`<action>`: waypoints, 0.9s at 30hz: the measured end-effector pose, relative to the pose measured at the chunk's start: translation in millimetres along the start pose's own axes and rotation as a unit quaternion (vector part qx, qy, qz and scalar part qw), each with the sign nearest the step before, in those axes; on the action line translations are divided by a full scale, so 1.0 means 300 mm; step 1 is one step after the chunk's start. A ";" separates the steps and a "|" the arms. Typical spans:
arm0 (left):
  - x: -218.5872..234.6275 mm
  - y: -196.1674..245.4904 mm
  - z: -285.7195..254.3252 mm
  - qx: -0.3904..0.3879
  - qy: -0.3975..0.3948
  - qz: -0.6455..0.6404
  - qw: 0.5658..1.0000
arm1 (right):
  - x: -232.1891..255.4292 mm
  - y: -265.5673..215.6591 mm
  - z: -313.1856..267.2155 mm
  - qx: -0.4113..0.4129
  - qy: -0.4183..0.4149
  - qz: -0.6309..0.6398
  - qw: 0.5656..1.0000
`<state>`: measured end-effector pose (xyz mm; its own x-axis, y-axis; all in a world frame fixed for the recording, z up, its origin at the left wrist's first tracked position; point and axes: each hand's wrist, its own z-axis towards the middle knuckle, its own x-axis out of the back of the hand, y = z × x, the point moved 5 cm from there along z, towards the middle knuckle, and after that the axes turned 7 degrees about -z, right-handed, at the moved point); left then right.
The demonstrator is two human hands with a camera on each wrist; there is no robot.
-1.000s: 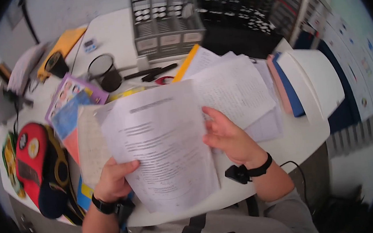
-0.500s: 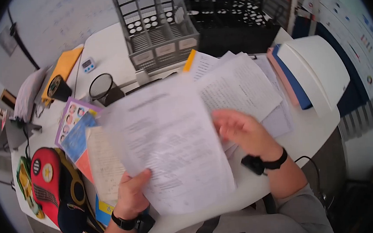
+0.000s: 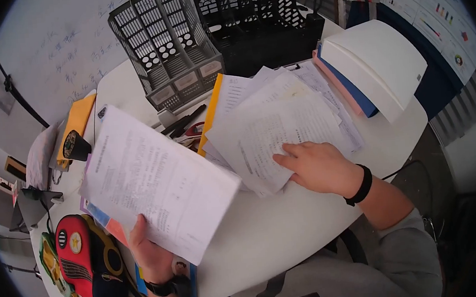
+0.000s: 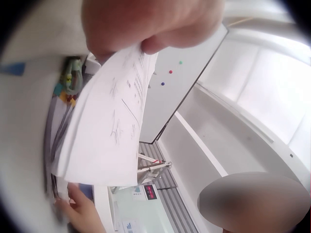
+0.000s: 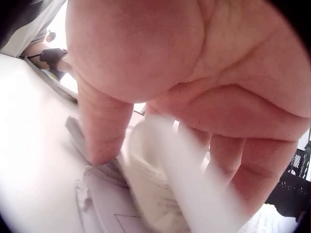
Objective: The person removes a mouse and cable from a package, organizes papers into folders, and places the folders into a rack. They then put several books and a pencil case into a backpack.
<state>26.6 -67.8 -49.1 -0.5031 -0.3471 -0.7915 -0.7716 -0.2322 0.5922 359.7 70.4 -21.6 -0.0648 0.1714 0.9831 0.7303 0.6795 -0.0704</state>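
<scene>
A thick stack of printed sheets [image 3: 150, 184] is gripped at its lower left by the left hand [image 3: 152, 255], thumb on top, tilted above the table's left part. In the left wrist view the left hand [image 4: 150, 24] pinches the edge of the stack [image 4: 107, 121]. The right hand [image 3: 322, 169] lies over a fanned pile of papers [image 3: 265, 135] at the centre right, its fingertips on the top sheet. Seen from the right wrist, the right hand [image 5: 184, 73] has its fingers extended downward over the papers [image 5: 112, 199], with a blurred sheet edge between.
Behind the papers stand a grey file rack [image 3: 180, 68] and a black one [image 3: 257, 39]. A white curved object [image 3: 377, 63] rests on folders at the right. A red bag [image 3: 78, 258] is at the left, a dark cup [image 3: 75, 146] behind it, and pens [image 3: 184, 120] near the rack.
The left hand has carried its stack leftward and turned it. The right hand has moved from beside that stack onto the fanned pile, where a sheet now lies lower and further left.
</scene>
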 end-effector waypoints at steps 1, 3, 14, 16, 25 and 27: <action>-0.031 0.025 -0.005 -0.056 -0.007 0.030 0.998 | -0.002 -0.003 -0.009 -0.002 0.001 0.000 1.000; -0.048 0.049 -0.013 -0.110 -0.018 0.060 0.992 | 0.017 -0.016 -0.029 0.015 0.081 0.019 0.996; -0.042 0.107 -0.030 -0.042 0.039 0.017 0.998 | 0.153 0.198 0.323 0.061 0.090 0.002 0.994; -0.057 0.110 -0.046 -0.055 0.033 0.031 0.997 | 0.192 0.203 0.399 0.069 0.088 -0.024 0.993; 0.089 0.188 -0.206 -0.052 0.067 0.008 0.996 | 0.201 0.250 0.478 0.015 -0.095 -0.021 0.995; 0.107 0.173 -0.215 -0.045 0.074 -0.004 0.996 | 0.194 0.250 0.481 0.013 -0.104 -0.034 0.994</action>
<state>-4.5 -149.8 -34.1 -0.4290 -0.4740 -0.7690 -0.7335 -0.3141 0.6028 312.5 234.2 6.0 -0.2556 0.2665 0.9293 0.7013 0.7128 -0.0115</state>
